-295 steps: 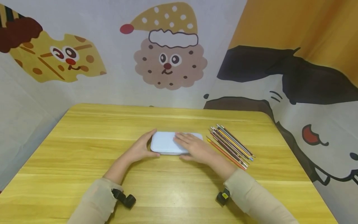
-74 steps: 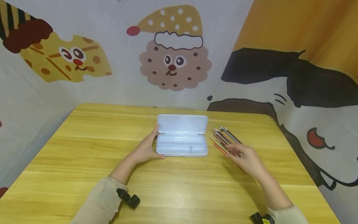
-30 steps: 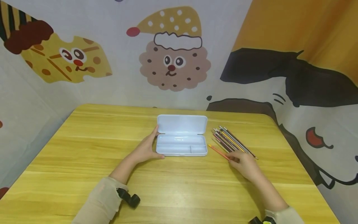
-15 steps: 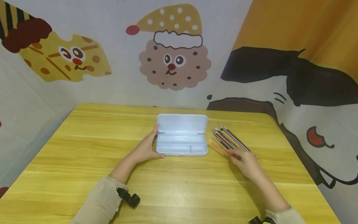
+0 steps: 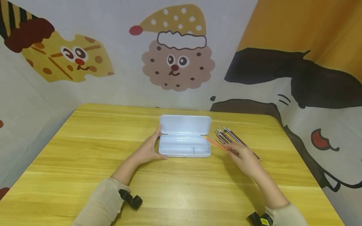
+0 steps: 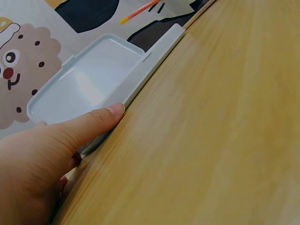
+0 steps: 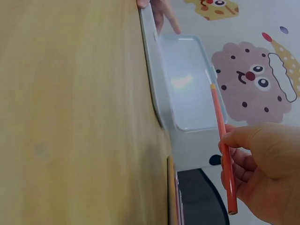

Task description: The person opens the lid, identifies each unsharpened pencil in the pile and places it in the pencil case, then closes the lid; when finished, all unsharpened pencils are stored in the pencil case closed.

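Note:
A white pencil case lies on the table with its lid raised at the back; its divided compartments hold nothing visible. My left hand grips its left end, thumb at the front edge, as the thumb in the left wrist view also shows. To the right, my right hand pinches an orange pencil with a yellow end. The pencil is off the table, and its yellow end is over the right side of the case. A bunch of pencils lies just beyond the right hand, partly hidden by it.
The wooden table stretches around the case. Behind it hangs a white cloth printed with cartoon figures. Black wrist cameras sit at both cuffs, the left camera near the table's front.
The case was closed at first; its lid is now up. My right hand went from the case to the pencils, picked out the orange one and moved it up and left toward the case.

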The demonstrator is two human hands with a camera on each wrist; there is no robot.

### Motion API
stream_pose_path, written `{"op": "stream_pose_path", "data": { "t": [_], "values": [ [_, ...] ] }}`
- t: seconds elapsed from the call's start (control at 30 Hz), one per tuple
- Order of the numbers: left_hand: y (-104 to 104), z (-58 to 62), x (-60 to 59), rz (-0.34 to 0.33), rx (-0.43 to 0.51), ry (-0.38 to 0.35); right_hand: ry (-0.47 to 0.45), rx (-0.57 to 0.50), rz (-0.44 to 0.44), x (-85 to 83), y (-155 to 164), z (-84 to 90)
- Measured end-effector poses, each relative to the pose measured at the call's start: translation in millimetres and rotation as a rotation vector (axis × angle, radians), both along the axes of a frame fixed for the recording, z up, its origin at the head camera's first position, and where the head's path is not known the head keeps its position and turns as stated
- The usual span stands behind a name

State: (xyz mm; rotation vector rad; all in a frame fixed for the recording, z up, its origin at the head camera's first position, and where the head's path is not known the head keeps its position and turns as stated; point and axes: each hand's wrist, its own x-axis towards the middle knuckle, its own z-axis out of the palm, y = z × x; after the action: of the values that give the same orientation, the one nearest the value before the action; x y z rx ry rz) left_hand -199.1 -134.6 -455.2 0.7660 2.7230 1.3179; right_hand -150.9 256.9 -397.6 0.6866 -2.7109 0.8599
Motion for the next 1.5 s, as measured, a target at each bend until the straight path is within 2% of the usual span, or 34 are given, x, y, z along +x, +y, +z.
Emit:
{"op": "stream_pose_path", "data": {
  "t": [0.23,0.63,0.87,1.17,1.5],
  "values": [
    [0,-0.6,0.2,0.0,0.005,-0.01,0.023,-0.006,0.034,-10.8,-15,6.6],
    [1,0.2,0.8,0.003,0.019,-0.015,-0.086,-0.054,0.132,-34.6,-44,11.0],
    [1,-1.4,0.1,-0.003,0.028,-0.007,-0.085,-0.064,0.198,-48.6,-60,9.8],
    [0,-1.8,0.2,-0.014,0.038,0.001,-0.128,-0.074,0.288,-66.1,-81,5.9],
    [-1,-0.2,-0.2,-0.019,0.045,-0.008,-0.184,-0.064,0.316,-83.0,-100,-3.9]
  ]
}}
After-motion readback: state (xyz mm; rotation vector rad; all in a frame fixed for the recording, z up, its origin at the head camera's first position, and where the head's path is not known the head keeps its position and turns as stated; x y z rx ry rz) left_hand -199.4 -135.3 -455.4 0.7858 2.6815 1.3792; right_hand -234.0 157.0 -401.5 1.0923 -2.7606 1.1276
